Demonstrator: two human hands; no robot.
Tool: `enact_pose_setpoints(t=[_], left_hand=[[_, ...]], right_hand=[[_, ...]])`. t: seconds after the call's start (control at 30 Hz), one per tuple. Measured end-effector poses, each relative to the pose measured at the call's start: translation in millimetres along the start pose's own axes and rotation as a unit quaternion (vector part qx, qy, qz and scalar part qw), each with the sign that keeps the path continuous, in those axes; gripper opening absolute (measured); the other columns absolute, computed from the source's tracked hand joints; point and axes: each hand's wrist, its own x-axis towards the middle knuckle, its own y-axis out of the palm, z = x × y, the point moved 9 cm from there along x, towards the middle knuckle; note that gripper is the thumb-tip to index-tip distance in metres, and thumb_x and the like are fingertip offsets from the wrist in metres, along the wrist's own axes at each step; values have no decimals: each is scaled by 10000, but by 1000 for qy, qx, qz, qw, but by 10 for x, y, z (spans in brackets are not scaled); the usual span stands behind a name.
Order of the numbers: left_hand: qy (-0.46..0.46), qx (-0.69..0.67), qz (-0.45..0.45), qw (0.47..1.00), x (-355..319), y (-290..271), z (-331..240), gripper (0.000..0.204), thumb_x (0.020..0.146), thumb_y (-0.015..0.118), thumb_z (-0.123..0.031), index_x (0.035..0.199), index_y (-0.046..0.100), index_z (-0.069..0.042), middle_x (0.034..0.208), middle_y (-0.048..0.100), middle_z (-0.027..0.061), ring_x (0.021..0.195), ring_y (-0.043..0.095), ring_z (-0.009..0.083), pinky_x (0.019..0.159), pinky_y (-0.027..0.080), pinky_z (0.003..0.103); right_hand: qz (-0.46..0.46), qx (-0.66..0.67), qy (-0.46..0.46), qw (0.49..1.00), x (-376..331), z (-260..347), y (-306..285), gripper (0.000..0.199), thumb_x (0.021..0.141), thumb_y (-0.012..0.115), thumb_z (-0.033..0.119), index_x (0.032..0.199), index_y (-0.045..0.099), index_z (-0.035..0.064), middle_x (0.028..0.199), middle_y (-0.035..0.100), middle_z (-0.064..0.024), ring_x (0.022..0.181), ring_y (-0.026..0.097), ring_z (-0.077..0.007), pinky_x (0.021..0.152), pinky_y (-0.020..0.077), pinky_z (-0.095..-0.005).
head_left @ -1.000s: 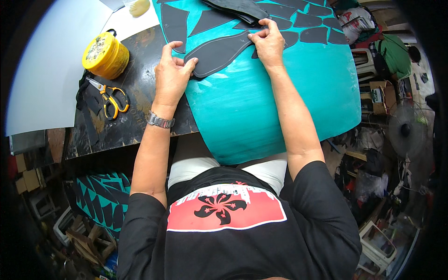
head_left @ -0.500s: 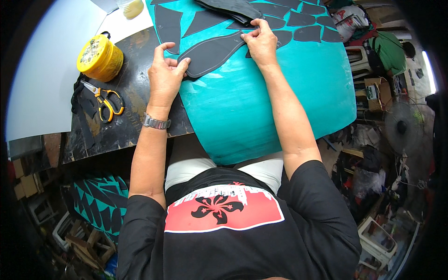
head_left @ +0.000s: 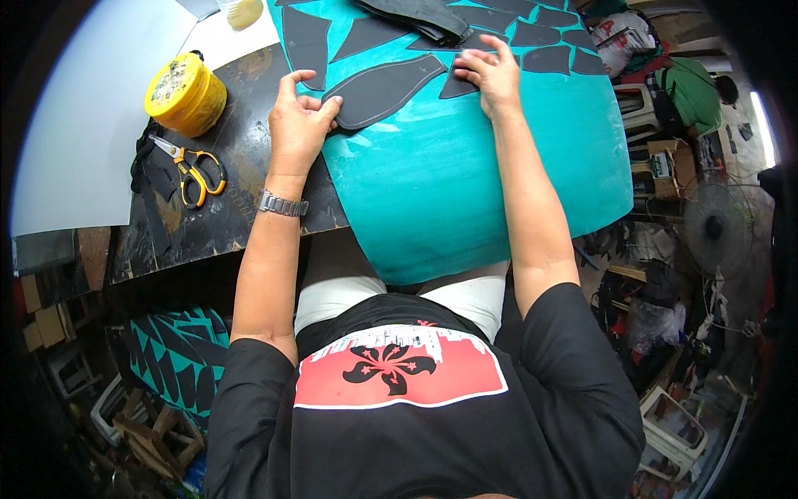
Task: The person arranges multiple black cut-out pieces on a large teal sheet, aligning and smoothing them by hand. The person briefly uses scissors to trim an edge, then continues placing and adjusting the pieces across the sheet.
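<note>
A black sole-shaped sheet piece (head_left: 386,93) with a pale line near its edge lies on a teal sheet (head_left: 482,191). My left hand (head_left: 301,116) holds its left end, thumb on top and fingers curled at the edge. Off the piece's right tip, my right hand (head_left: 497,79) hovers with fingers apart and nothing in them. Under it sits a smaller black piece (head_left: 457,86), partly covered. Several more black pieces, such as a tall one (head_left: 305,46), are spread over the far part of the sheet. A stack of black pieces (head_left: 420,18) rests among them.
On the dark table (head_left: 249,100) at left stand a yellow tub (head_left: 187,96) and orange-handled scissors (head_left: 191,173). A large white sheet (head_left: 75,108) lies farther left. At right are a fan (head_left: 716,224) and a person in green (head_left: 694,96). Teal-and-black pieces (head_left: 179,358) are piled below the table.
My right hand has let go of the sole-shaped piece's right tip and moved right, fingers spreading. My left hand stays at the left end.
</note>
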Motion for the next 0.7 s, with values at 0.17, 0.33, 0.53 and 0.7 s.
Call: enact_pose_setpoints(t=[0.17, 0.33, 0.53, 0.7], left_hand=[[7, 32, -1, 999, 18, 11, 24, 460, 816, 767, -108, 1214, 546, -39, 711, 704, 51, 615, 687, 109, 571, 537, 243], [6, 9, 1, 1000, 12, 10, 35, 451, 817, 764, -109, 1210, 553, -42, 718, 710, 55, 612, 688, 116, 583, 542, 247], [37, 55, -25, 997, 2, -38, -50, 438, 802, 765, -121, 1192, 572, -63, 720, 706, 65, 645, 694, 151, 618, 548, 277], [95, 107, -79, 987, 37, -171, -99, 380, 821, 755, -143, 1160, 599, -70, 717, 697, 75, 650, 682, 166, 629, 536, 293]], right_hand=[[-14, -73, -20, 997, -262, 24, -177, 370, 882, 637, -40, 1243, 577, 11, 1041, 671, -156, 836, 696, -212, 723, 590, -309], [127, -372, -309, 866, -780, 433, 559, 429, 916, 683, 284, 1292, 620, 87, 1303, 628, -135, 1287, 521, -306, 1080, 409, -438], [304, -603, -246, 695, -1102, -91, 1263, 907, 936, 377, 712, 1563, 245, 70, 1634, 187, -164, 1527, 112, -310, 1208, 22, -582], [334, -596, -252, 686, -1410, -155, 1546, 1017, 883, 434, 754, 1564, 207, 33, 1631, 160, -204, 1526, 93, -341, 1200, 33, -596]])
